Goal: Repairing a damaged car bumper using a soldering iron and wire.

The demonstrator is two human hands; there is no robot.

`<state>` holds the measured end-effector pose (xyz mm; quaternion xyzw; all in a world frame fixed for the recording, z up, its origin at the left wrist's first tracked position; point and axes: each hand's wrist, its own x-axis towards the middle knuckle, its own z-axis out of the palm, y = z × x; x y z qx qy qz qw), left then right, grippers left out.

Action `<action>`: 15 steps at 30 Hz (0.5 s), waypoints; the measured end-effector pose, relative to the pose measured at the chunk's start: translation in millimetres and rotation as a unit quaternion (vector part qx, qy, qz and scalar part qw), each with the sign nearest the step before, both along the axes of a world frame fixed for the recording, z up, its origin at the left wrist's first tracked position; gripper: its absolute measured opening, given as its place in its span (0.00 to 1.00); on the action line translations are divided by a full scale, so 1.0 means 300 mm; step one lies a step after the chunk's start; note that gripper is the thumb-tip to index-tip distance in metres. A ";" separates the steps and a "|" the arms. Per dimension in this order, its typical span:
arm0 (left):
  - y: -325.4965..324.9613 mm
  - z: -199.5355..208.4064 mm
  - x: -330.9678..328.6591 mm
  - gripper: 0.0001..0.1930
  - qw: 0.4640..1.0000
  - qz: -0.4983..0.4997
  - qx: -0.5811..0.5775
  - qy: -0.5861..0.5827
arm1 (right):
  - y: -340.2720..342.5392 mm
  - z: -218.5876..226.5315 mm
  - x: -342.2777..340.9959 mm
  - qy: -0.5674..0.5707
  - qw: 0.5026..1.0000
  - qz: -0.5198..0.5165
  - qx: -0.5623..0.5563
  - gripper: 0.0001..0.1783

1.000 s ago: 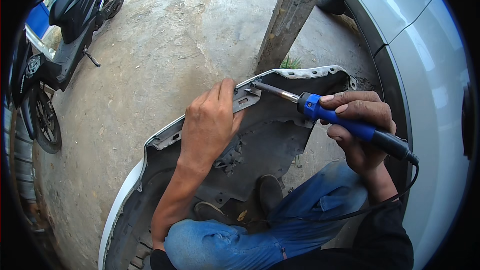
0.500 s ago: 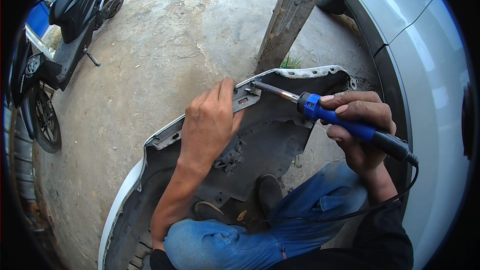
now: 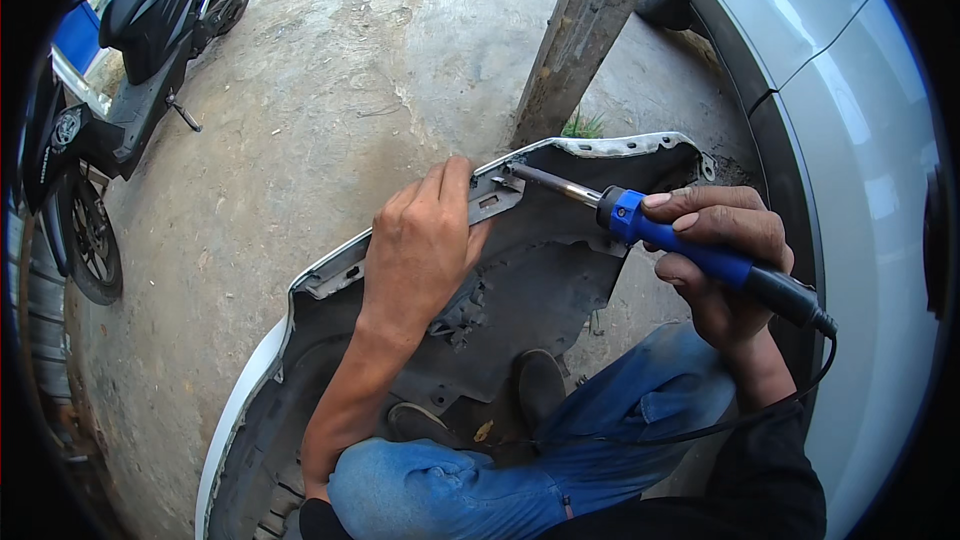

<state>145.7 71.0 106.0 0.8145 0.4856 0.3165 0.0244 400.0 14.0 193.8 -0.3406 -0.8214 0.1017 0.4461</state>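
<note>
A car bumper (image 3: 545, 280), white outside and dark grey inside, stands on edge in front of me with its inner side toward me. My left hand (image 3: 425, 240) is closed over its upper rim, beside a grey slotted bracket (image 3: 492, 202). In my right hand (image 3: 730, 245) is a soldering iron (image 3: 690, 248) with a blue and black handle, gripped between thumb and fingers. Its metal shaft points left, and the tip meets the bumper's rim just right of the bracket, at a dark, rough spot. From the handle's end a black cord (image 3: 825, 370) runs down across my right forearm.
A silver car (image 3: 850, 140) stands close on the right. Beyond the bumper a slanted post (image 3: 580, 40) rises from the concrete floor (image 3: 300, 90). On the left is a parked black motorcycle (image 3: 150, 60). My jeans-clad knees (image 3: 420, 490) and dark shoes (image 3: 540, 385) are below the bumper.
Almost nothing differs. My hands, the bumper and the soldering iron have shifted very slightly right in the picture; the tip stays at the same spot on the rim.
</note>
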 end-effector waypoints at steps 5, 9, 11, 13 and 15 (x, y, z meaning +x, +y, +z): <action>0.001 0.000 0.002 0.22 1.000 0.002 -0.002 0.003 | 0.001 -0.002 0.003 0.001 1.000 -0.001 -0.001 0.22; -0.001 0.006 -0.001 0.22 1.000 0.001 -0.005 0.002 | 0.000 0.001 0.003 -0.005 1.000 -0.001 -0.001 0.22; -0.002 0.004 -0.005 0.22 1.000 0.002 -0.006 0.004 | 0.001 -0.004 0.001 0.003 1.000 -0.001 -0.003 0.22; -0.001 0.002 -0.003 0.22 1.000 0.000 -0.006 0.003 | 0.002 -0.003 0.002 0.002 1.000 -0.002 -0.002 0.22; 0.001 -0.001 -0.001 0.23 1.000 -0.002 0.001 0.000 | 0.002 -0.002 0.003 0.001 1.000 -0.002 -0.001 0.22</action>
